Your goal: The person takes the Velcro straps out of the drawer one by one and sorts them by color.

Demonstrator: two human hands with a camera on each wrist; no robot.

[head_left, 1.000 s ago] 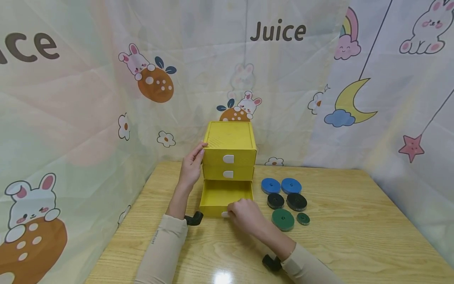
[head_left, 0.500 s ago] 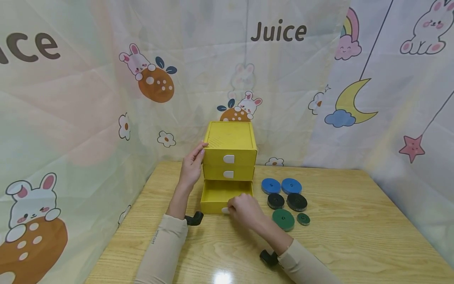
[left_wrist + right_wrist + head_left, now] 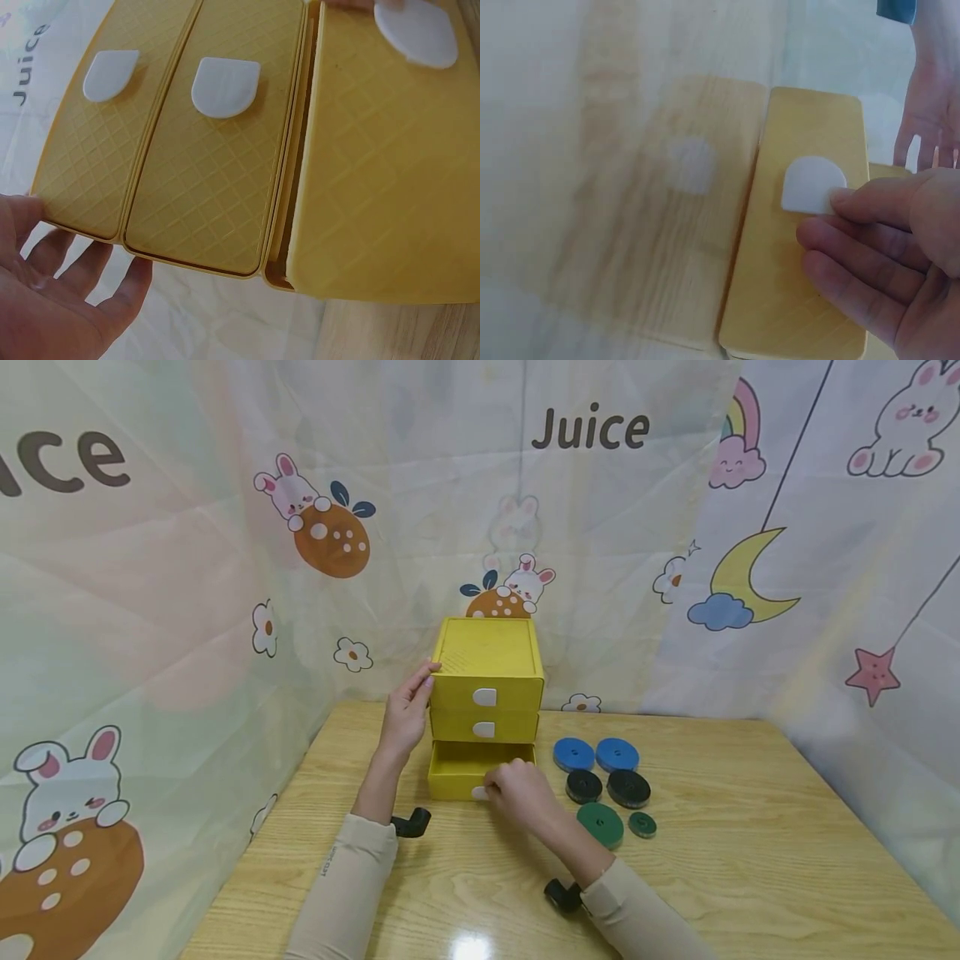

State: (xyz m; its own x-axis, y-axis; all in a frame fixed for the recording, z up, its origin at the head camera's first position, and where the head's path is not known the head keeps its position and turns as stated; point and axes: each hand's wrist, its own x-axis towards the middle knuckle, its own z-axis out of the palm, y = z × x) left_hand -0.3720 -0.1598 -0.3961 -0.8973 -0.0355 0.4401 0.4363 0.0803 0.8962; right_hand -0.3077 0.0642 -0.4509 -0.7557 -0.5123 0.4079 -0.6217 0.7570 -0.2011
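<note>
A yellow cabinet with three drawers stands on the table, each drawer bearing a white tab handle. Its bottom drawer is partly pulled out; the yellow inside shows. At that drawer's front, my right hand has its fingers bent and its thumb against the white handle. My left hand rests against the cabinet's left side near the top front corner. In the left wrist view its fingers lie nearly straight along the side. The middle drawer and the top drawer are closed.
Right of the cabinet lie several flat discs with centre holes: blue discs, black discs and green discs. A printed cloth hangs behind the wooden table. Black angled pieces sit at both wrists.
The bottom drawer has slid partway back into the cabinet, and my right hand has moved away from me with it. My left hand has stayed at the cabinet's side. The discs lie as before.
</note>
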